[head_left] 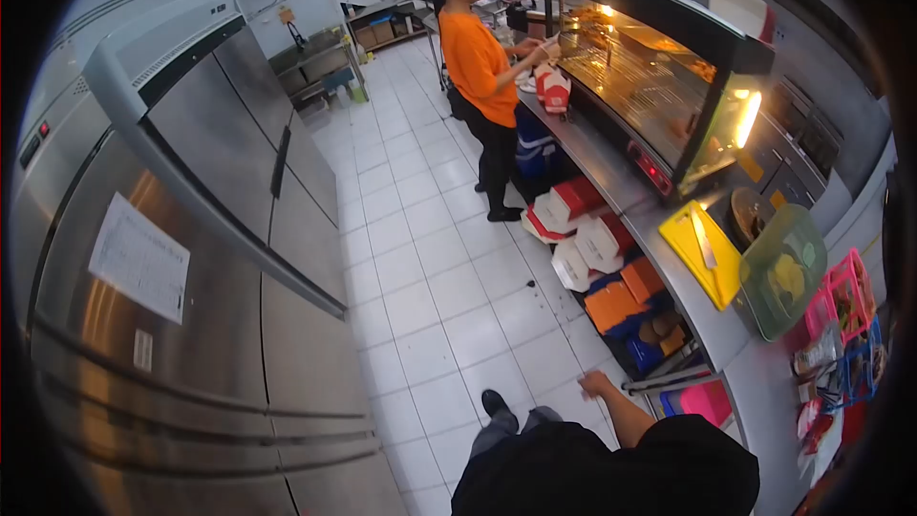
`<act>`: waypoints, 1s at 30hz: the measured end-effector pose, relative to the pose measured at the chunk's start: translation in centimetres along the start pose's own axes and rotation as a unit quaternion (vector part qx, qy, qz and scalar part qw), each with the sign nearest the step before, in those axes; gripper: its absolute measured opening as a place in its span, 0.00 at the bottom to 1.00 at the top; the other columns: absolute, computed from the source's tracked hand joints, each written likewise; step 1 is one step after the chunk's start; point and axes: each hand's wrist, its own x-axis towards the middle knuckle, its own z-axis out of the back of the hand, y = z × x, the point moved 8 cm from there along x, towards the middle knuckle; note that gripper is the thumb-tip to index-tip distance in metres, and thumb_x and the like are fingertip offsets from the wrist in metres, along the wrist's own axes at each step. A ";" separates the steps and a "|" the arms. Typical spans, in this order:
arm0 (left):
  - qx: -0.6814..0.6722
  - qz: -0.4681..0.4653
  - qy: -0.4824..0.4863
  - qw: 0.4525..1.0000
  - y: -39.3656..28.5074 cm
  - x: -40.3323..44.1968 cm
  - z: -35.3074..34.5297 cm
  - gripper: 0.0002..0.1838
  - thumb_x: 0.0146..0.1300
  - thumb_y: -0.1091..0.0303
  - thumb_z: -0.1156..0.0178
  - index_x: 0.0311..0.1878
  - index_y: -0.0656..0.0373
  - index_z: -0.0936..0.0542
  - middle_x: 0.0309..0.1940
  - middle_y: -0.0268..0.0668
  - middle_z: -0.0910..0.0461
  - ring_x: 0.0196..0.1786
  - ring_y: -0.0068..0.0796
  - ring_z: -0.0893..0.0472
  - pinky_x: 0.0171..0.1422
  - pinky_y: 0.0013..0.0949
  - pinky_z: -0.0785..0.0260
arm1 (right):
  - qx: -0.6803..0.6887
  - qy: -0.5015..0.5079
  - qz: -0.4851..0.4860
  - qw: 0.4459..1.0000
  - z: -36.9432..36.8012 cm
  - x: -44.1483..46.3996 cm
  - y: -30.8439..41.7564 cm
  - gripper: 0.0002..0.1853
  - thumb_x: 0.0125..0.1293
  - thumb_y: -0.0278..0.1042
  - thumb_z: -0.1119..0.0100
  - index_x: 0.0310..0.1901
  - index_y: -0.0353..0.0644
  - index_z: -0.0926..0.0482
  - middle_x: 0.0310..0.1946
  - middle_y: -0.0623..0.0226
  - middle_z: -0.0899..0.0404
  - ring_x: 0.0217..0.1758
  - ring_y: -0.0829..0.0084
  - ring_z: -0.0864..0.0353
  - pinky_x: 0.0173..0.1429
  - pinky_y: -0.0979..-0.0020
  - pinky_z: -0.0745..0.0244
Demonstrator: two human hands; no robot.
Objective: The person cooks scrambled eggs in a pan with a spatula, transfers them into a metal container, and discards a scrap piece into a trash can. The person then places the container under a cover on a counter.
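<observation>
My right hand (594,384) hangs low beside my body, over the white tiled floor (435,315). Its fingers are loosely curled and a little apart, and no object shows in it. Nearest to it are the lower shelf's front corner and a pink container (705,402) under the steel counter (702,330). My left hand is out of view. On the counter lie a yellow cutting board (690,253) with a knife (705,237) on it and a translucent green container (778,277).
A co-worker in an orange top (475,62) stands at the lit food warmer (635,67), hands near red-and-white boxes (552,88). More cartons (594,247) and orange boxes (614,308) fill the lower shelf. Steel refrigerators (196,191) line the left. Pink and blue baskets (848,291) stand right.
</observation>
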 end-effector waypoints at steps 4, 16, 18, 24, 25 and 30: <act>0.087 -0.111 0.204 0.969 -10.0 -1.8 -21.4 0.40 0.68 0.33 0.54 0.73 0.54 0.40 0.64 0.51 0.32 0.55 0.50 0.24 0.55 0.49 0.29 | 0.208 0.208 -0.221 0.930 -7.7 -2.7 -2.7 0.26 0.70 0.49 0.58 0.42 0.30 0.19 0.42 0.55 0.14 0.33 0.62 0.13 0.39 0.61 0.17; 0.161 -0.330 0.385 0.847 -44.0 -12.1 -53.2 0.41 0.68 0.32 0.56 0.73 0.55 0.40 0.64 0.51 0.31 0.55 0.50 0.24 0.55 0.49 0.29 | 0.269 0.161 -0.203 0.928 0.8 19.1 15.6 0.22 0.69 0.47 0.53 0.36 0.34 0.18 0.34 0.58 0.13 0.34 0.66 0.12 0.36 0.64 0.16; 0.157 -0.346 0.383 0.842 -48.4 -11.6 -54.9 0.41 0.68 0.32 0.56 0.73 0.55 0.40 0.64 0.51 0.31 0.55 0.50 0.24 0.55 0.49 0.29 | 0.214 0.153 -0.137 0.955 5.5 26.9 21.4 0.21 0.67 0.46 0.49 0.41 0.33 0.19 0.37 0.55 0.13 0.35 0.64 0.12 0.35 0.63 0.16; 0.139 -0.346 0.387 0.843 -57.8 -9.5 -59.8 0.42 0.68 0.31 0.56 0.73 0.55 0.40 0.63 0.51 0.31 0.55 0.50 0.24 0.54 0.49 0.29 | 0.260 -0.022 0.016 0.965 22.9 39.5 38.8 0.16 0.63 0.42 0.46 0.39 0.36 0.18 0.31 0.57 0.14 0.28 0.66 0.13 0.32 0.67 0.19; 0.138 -0.345 0.393 0.841 -59.5 -9.0 -60.9 0.42 0.68 0.31 0.56 0.73 0.55 0.40 0.63 0.51 0.31 0.55 0.50 0.24 0.54 0.49 0.29 | 0.311 -0.051 0.022 0.949 26.2 39.6 41.4 0.16 0.64 0.43 0.45 0.39 0.36 0.18 0.30 0.58 0.14 0.27 0.67 0.14 0.31 0.67 0.20; 0.155 -0.352 0.433 0.815 -66.4 -6.3 -67.4 0.42 0.68 0.31 0.57 0.72 0.56 0.40 0.63 0.51 0.30 0.55 0.50 0.24 0.54 0.49 0.29 | 0.383 -0.127 -0.007 0.915 31.0 41.7 45.6 0.17 0.64 0.44 0.45 0.37 0.37 0.17 0.28 0.60 0.15 0.26 0.68 0.14 0.31 0.67 0.20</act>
